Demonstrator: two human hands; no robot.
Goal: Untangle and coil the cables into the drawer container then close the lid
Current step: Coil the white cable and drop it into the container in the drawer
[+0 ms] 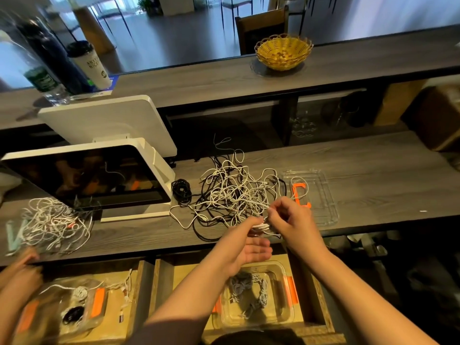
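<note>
A: Status. Your left hand [251,247] is palm-up with the fingers loose and fairly straight, and a few turns of white cable [261,225] are wound round the fingertips. Your right hand [290,217] pinches the same cable just beside them, at 1 o'clock from the left.

B: Where's the rest?

A: The tangle [234,192] sits on the counter [373,175] at 11 o'clock from your hands, white and black strands crossed. The small coil's long axis runs roughly 9 to 3; the free length trails toward 11 into the pile.

B: Container?

A: In the open drawer [321,295] at 6 o'clock, right under your left wrist. The clear tub [281,317] already holds a few coiled cables. Its lid [323,195] lies flat on the counter at 1 o'clock, long axis about 11 to 5.

B: Risks?

A: Pull hard and the trailing end likely cinches a knot in the pile, or drags the whole mess off the edge. With your fingers that slack, the turns could slip off. A white loop lies over the lid, so lifting it may snag.
</note>
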